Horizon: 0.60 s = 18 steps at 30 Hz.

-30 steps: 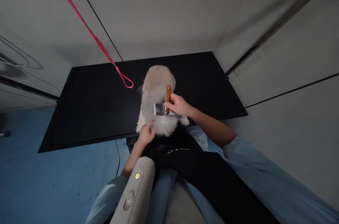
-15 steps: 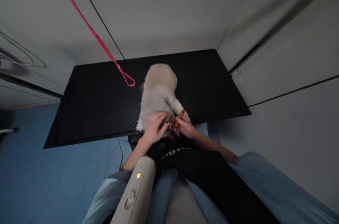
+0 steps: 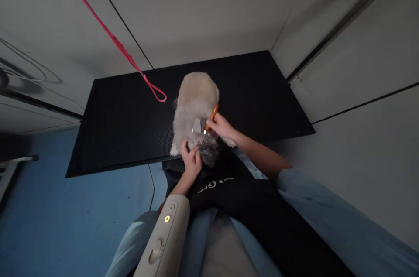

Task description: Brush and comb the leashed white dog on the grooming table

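Note:
A small cream-and-white furry animal, seemingly a dog [image 3: 196,89], is on the black table with its darker grey fur [image 3: 209,154] at the near edge by my apron. My right hand [image 3: 221,126] is closed round the orange-brown handle of a slicker brush [image 3: 212,114]. The brush's pale flat head lies over the white fur and is slightly blurred. At the near end of the animal, my left hand [image 3: 190,159] has its fingers bent and closed on the fur beside the grey part. The animal's face cannot be made out.
The black grooming table [image 3: 131,124] has ribbed matting and stands against grey wall panels. A pink loop leash [image 3: 131,59] hangs above its left half. A pale device with a lit yellow button [image 3: 166,220] is close to the camera at the bottom. Blue floor [image 3: 81,211] shows at left.
My right hand has moved up and away from me with the brush, from the grey fur onto the white fur. My left hand has shifted slightly, its flat fingers now bent.

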{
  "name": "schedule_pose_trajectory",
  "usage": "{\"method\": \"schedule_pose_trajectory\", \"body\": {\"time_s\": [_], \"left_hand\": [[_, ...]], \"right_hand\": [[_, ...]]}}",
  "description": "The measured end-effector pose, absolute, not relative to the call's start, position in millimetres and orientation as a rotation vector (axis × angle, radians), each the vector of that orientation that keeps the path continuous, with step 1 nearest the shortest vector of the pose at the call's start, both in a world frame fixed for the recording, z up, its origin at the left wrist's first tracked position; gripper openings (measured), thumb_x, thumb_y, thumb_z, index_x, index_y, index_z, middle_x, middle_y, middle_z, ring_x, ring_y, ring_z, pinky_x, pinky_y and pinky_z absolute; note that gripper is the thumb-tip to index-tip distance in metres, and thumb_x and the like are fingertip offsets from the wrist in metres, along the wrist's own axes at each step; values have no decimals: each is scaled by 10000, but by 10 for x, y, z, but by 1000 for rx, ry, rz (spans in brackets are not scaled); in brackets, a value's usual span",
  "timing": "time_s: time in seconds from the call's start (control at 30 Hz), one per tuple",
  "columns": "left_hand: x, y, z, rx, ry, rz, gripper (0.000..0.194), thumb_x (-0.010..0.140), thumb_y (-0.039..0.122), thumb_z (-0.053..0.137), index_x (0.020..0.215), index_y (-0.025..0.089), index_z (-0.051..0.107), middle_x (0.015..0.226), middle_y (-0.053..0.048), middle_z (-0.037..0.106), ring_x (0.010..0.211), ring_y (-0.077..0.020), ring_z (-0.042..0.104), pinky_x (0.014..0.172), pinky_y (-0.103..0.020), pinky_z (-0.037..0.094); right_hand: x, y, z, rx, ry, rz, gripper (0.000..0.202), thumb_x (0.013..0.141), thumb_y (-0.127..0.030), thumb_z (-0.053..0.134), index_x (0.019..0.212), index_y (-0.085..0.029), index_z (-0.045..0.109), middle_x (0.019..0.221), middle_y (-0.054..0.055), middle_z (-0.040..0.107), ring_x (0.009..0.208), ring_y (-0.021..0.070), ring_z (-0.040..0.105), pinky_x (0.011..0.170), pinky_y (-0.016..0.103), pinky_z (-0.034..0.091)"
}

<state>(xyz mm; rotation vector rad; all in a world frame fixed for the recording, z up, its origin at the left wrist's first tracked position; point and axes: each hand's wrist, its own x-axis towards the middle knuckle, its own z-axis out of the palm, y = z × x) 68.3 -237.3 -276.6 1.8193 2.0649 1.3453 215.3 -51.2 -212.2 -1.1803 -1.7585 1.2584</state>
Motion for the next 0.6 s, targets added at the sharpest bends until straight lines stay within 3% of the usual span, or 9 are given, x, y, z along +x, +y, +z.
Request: {"method": "schedule_pose_trajectory", "body": {"time_s": [0.1,0.27,0.37,0.53,0.6], "left_hand": [[729,-2499,-2857,1604,2133,1323,268,921,238,461,991,131,696,1521,-182,329,1441,-324,311,1172,-537,280],[668,-2525,-2947,1562,2149,1269,261,920,237,456,984,143,691,1439,-171,434,1403,-291,377,1160,-487,326],[620,-2522,-2980,1641,2180,1231,276,911,207,436,964,147,700,1382,-163,485,1397,-278,384,1147,-465,356],[615,-2513,-2989,1729,2140,1226,274,901,195,440,946,140,705,1445,-167,417,1387,-282,403,1133,-470,374],[619,-2508,-2994,1709,2148,1229,260,892,188,457,941,142,708,1455,-162,407,1405,-291,380,1139,-480,366]], "right_hand": [[2014,-449,-2026,-1266,-1554,1095,203,868,-402,549,921,-208,527,823,16,598,784,165,606,754,321,515],[2089,-637,-1878,-1079,-1962,1282,202,794,-359,678,857,-198,572,757,8,610,720,170,602,734,334,509],[2103,-711,-1801,-1219,-1788,1052,169,863,-355,592,924,-198,574,812,27,629,790,181,616,767,335,500],[2027,-671,-1741,-1028,-2071,1296,176,804,-349,665,832,-199,578,741,8,629,700,171,610,682,308,492],[1991,-635,-1723,-1176,-1933,1152,156,841,-347,616,858,-197,576,756,16,632,700,175,610,686,320,490]]}}
